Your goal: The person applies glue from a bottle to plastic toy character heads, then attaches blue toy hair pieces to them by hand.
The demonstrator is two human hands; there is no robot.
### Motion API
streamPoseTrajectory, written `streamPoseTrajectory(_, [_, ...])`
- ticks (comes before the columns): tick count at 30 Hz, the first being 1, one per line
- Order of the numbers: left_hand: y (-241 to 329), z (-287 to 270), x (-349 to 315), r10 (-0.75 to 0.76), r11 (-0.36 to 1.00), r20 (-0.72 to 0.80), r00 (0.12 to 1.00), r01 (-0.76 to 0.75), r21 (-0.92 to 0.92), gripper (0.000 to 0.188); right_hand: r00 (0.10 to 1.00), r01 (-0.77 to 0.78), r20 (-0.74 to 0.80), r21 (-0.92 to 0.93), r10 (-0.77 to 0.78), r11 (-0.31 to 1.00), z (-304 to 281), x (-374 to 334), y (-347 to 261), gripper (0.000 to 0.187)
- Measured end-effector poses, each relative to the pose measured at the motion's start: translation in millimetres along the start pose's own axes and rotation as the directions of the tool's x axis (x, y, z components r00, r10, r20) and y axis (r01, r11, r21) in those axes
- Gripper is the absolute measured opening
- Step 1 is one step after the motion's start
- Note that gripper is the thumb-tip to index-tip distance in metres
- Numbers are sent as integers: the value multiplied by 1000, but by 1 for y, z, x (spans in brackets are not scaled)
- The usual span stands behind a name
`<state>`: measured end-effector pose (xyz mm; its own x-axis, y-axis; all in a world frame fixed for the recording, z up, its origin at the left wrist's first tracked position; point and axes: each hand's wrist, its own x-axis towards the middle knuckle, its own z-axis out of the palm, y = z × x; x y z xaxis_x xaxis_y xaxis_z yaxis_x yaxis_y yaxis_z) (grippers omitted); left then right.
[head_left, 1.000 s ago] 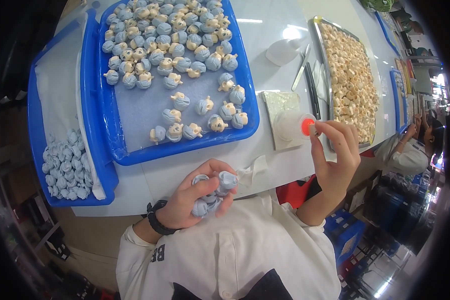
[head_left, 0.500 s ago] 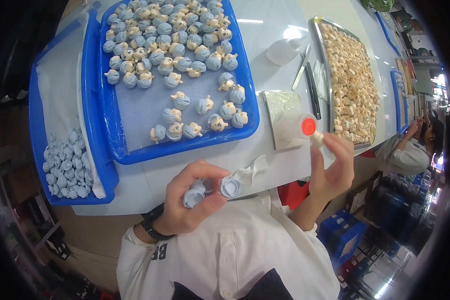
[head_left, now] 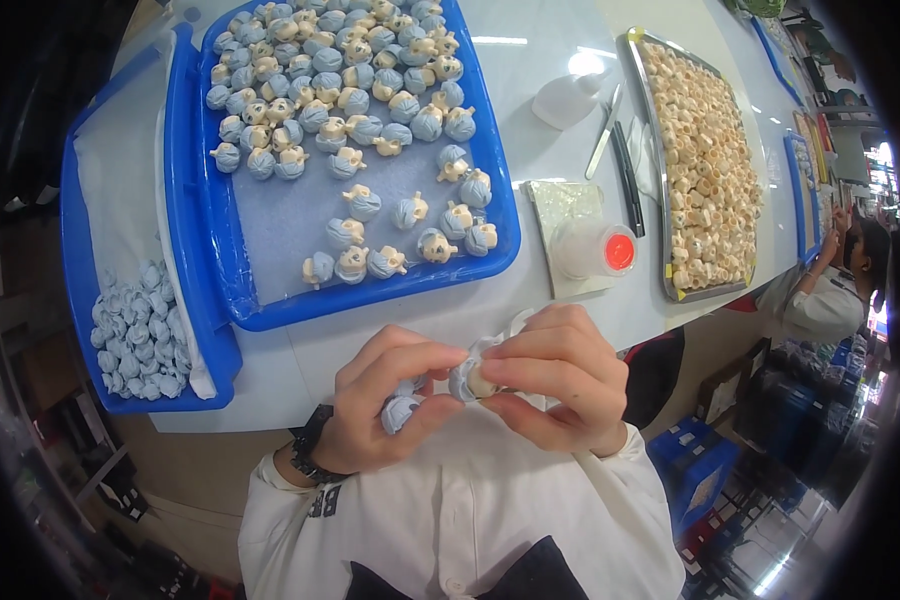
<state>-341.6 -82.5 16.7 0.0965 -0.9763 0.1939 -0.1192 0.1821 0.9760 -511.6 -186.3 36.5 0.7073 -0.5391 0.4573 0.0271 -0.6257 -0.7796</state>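
White glossy worktable (head_left: pixel 530 110), head view, long axis toward 1 o'clock. Blue tray (head_left: pixel 500 215) at 11 o'clock, lined in pale sheet, loaded with small blue-and-cream figurines (head_left: pixel 365 205); bare liner at near edge. Second blue tray (head_left: pixel 80 330) at 9 o'clock, touching first, holding heap of pale blue parts (head_left: pixel 135 335) in near corner. Metal tray (head_left: pixel 660 190) at 2 o'clock, packed with cream pieces (head_left: pixel 705 170). Between trays: clear squeeze bottle (head_left: pixel 565 100), slim tools (head_left: pixel 620 165), foil-like square (head_left: pixel 560 205), clear cup with red lid (head_left: pixel 600 250). Blue crates (head_left: pixel 705 465) on floor at 4 o'clock; another person (head_left: pixel 830 290) seated at 3 o'clock.

Left hand (head_left: pixel 385 405), wristwatch (head_left: pixel 305 455) on wrist, raised before chest off table's near edge, fingers clamped on blue part (head_left: pixel 400 410). Right hand (head_left: pixel 555 385) meeting it, thumb and fingers pinched on blue-and-cream figurine (head_left: pixel 470 380), just beside left fingertips.

Open table strip between near tray rims and table edge; hands over open air, well apart from trays.
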Motion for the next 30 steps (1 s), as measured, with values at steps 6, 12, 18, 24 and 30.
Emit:
streamPoseTrajectory(6, [-5,-1,-7,-169,960,70,983,180,-216,33,998,65,-21,-28,-65,998,10,-4,7,46])
streamPoseTrajectory(12, [-3,2,-9,-448,675,199,872,476,-564,38,981,84,-149,-257,-126,963,30,-5,9,49])
streamPoseTrajectory(18, [-6,2,-8,-411,733,189,892,447,-514,35,981,124,-101,-340,-167,932,28,-5,12,46])
streamPoseTrajectory(24, [-18,-1,-18,-352,779,-32,935,274,-564,30,995,45,-67,-386,-77,921,19,2,17,39])
streamPoseTrajectory(30, [-17,-6,-19,-263,734,176,948,316,-601,48,1000,5,-14,-465,-13,885,34,15,31,36])
